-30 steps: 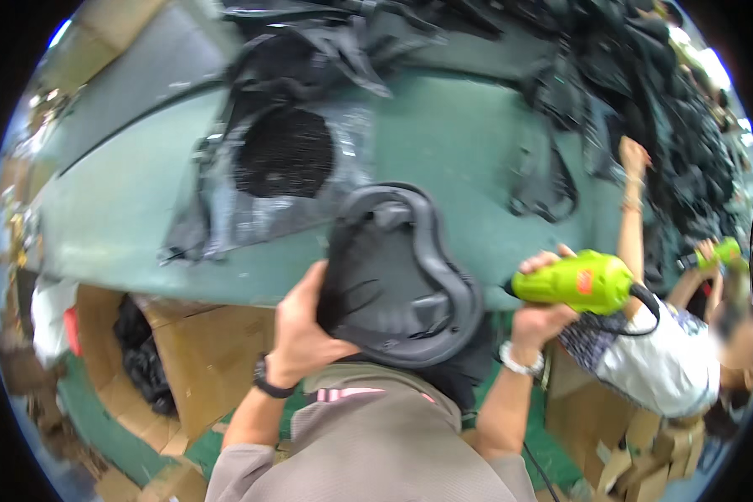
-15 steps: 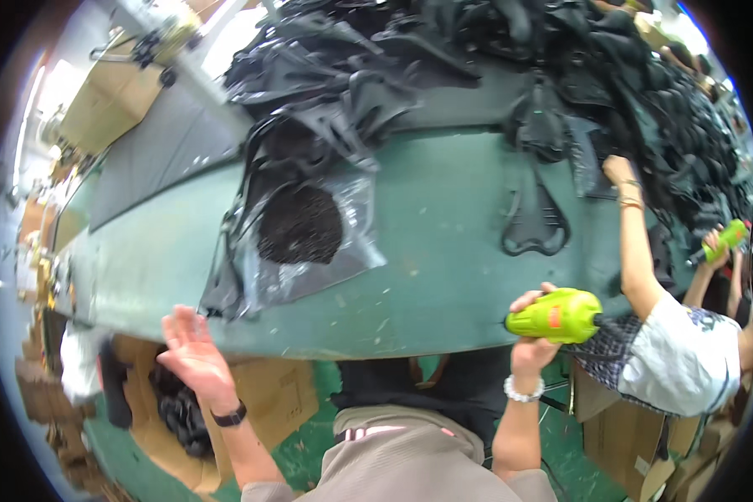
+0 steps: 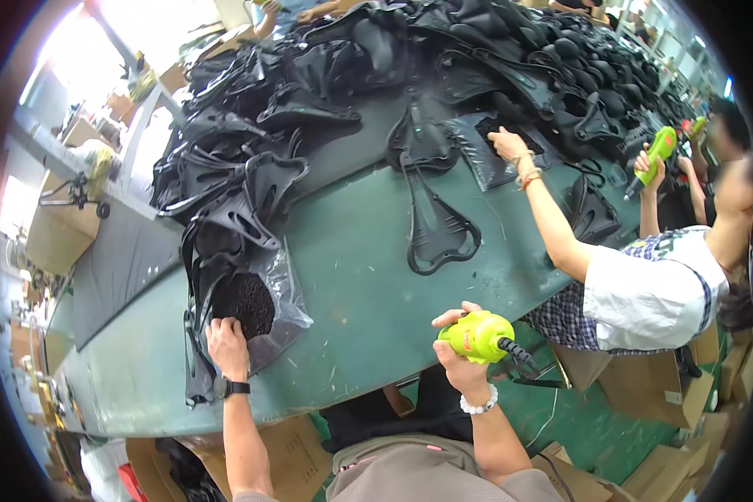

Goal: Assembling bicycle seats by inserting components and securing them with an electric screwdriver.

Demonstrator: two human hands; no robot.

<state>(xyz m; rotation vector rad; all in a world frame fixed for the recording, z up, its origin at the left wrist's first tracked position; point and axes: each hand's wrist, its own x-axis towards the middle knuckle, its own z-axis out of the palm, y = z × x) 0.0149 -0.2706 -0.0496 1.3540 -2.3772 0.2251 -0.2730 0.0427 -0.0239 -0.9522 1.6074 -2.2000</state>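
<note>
My left hand (image 3: 228,350) rests at the near edge of a heap of tiny dark pieces (image 3: 247,303), which look like screws. Its fingers are bent together, and whatever is between the fingertips is hidden. Under the heap lies a clear plastic bag (image 3: 286,289). In my right hand (image 3: 458,366) is a yellow-green power screwdriver (image 3: 477,336), held above the table's front edge with its cable end toward the right. Beyond it, a black plastic bicycle saddle base (image 3: 437,238) lies on the green table (image 3: 351,259). Black saddle parts (image 3: 238,213) are stacked just behind the heap.
A large pile of black saddle parts (image 3: 510,50) fills the table's far side. At right a co-worker (image 3: 644,289) reaches to another bag of dark pieces (image 3: 494,155), holding a green screwdriver (image 3: 663,151) in the other hand. Cardboard boxes (image 3: 653,393) stand below the table.
My left hand has gone from raised and spread, off the table's edge, to the heap of dark pieces. The view has shifted; my right hand still holds the screwdriver, now turned differently.
</note>
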